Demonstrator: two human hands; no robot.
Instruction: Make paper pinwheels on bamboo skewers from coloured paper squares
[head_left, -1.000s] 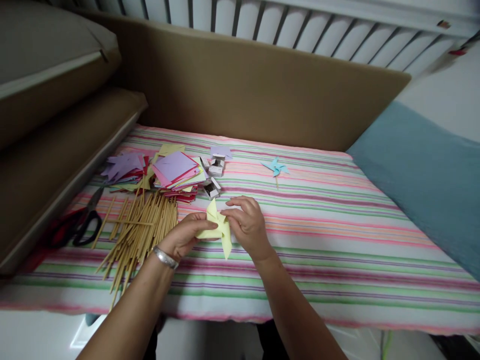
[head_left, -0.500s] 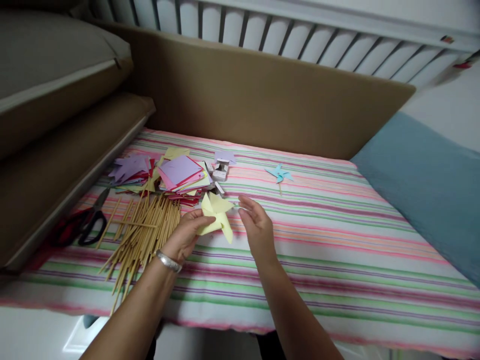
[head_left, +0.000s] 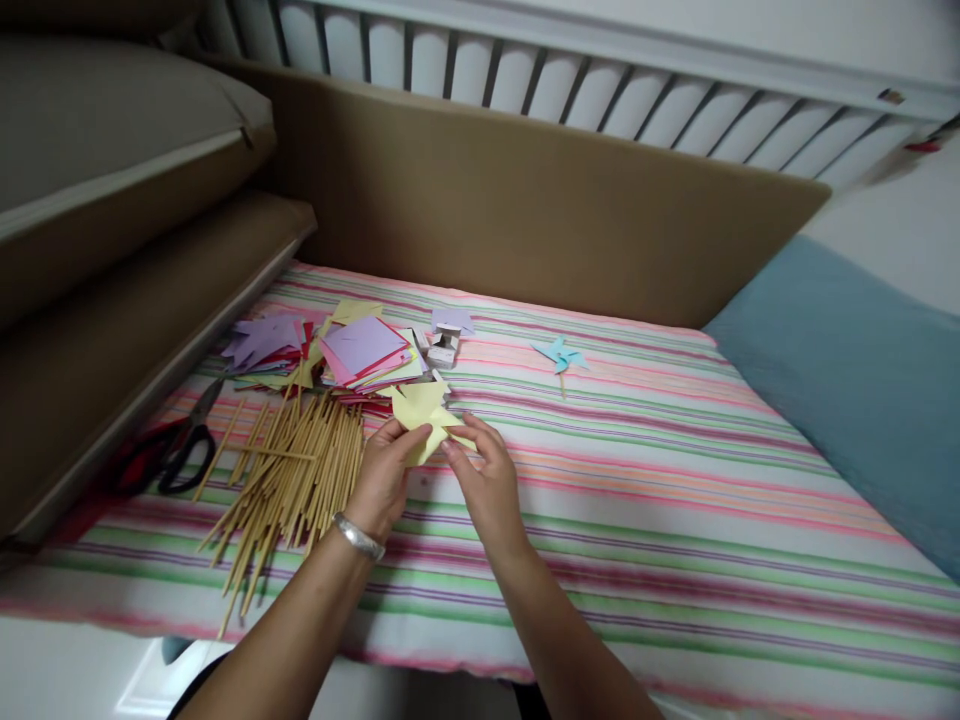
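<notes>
Between my hands, above the striped cloth [head_left: 675, 500], is a yellow paper pinwheel [head_left: 418, 404] with partly folded blades. My left hand [head_left: 386, 470] is closed on its left side, thumb pressed near the centre. On the right side, my right hand [head_left: 486, 480] pinches a blade between thumb and fingers. A pile of wooden sticks [head_left: 300, 470] lies just left of my left hand. Behind the pinwheel sits a stack of coloured paper squares [head_left: 364, 350], beside a small open white box [head_left: 444, 345]. Farther right lies a finished-looking blue pinwheel [head_left: 559, 356] on a stick.
Black-handled scissors [head_left: 187, 440] lie left of the sticks. Purple cut paper pieces [head_left: 264, 340] are heaped behind them. Brown cushions [head_left: 150, 270] stand along the left, a brown board [head_left: 525, 200] along the back, and a blue-grey surface [head_left: 840, 380] at the right.
My right hand has moved left and now pinches a blade of the yellow pinwheel. The pinwheel has turned, still in my left hand.
</notes>
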